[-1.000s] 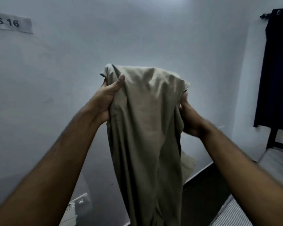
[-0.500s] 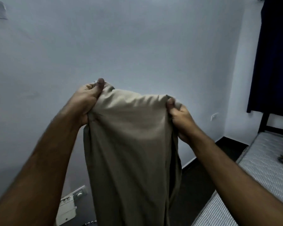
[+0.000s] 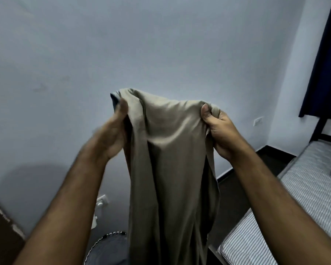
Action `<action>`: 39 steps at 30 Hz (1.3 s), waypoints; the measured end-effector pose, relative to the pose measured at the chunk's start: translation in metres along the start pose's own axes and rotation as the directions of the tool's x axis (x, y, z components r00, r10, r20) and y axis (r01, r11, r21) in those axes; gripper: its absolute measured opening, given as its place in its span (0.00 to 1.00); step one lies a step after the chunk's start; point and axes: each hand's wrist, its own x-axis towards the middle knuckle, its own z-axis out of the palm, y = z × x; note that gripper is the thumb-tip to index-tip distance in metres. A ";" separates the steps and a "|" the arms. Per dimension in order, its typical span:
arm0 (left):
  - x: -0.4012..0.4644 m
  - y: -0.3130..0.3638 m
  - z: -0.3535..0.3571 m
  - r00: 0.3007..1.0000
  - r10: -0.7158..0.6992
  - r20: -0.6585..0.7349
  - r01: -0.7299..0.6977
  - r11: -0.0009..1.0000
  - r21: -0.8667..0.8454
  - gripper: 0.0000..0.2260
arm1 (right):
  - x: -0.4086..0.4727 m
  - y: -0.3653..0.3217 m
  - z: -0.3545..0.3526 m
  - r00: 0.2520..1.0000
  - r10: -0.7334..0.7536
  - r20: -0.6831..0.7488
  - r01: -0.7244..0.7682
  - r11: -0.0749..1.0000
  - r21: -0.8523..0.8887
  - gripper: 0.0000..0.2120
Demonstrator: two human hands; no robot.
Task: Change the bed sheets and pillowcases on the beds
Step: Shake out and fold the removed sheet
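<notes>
Here, nearest the camera, two bare forearms reach forward and up from the bottom corners of the view. Between them hangs a beige pillowcase, held in the air in front of the person, its lower length falling in loose vertical folds past the bottom edge of the picture. The left hand grips the upper left corner of the cloth; its thumb lies over the front of the fabric and the other fingers are hidden behind it, and the hand is somewhat blurred. The right hand grips the upper right corner, thumb pressed on the front and the fingers curled round a bunched bit of the hem. The top edge of the pillowcase sags a little between the two grips, and a sliver of blue shows at its upper left corner.

Low on the left, behind the cloth, sits a dark rounded object with a scalloped light rim, and above it a white socket is fixed to the wall. To the right lies a bed with a striped mattress, bare of any sheet, with a dark floor beside it. Beyond stands a pale wall, and at the far right hangs a dark blue curtain.
</notes>
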 end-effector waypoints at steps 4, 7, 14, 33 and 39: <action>-0.015 -0.048 -0.001 0.990 -0.119 -0.080 0.118 0.993 -0.022 0.24 | -0.001 0.004 -0.001 0.998 0.063 -0.029 -0.064 0.997 -0.042 0.18; -0.015 -0.054 0.000 0.979 -0.090 -0.184 0.057 0.983 -0.177 0.14 | -0.003 0.004 -0.004 0.995 0.099 -0.033 -0.100 0.995 -0.009 0.13; -0.040 -0.076 0.023 0.992 -0.071 -0.108 0.010 0.875 -0.483 0.36 | -0.003 0.004 -0.008 0.987 0.134 -0.086 -0.126 0.987 0.095 0.17; -0.033 -0.067 0.034 0.977 -0.004 -0.214 -0.085 0.912 -0.402 0.32 | -0.063 0.050 -0.023 0.807 -0.532 -0.256 0.263 0.712 -0.651 0.15; -0.032 -0.073 0.034 0.975 0.042 -0.219 -0.131 0.904 -0.408 0.29 | -0.065 0.103 -0.026 0.972 0.027 -0.233 -0.202 0.601 -0.773 0.18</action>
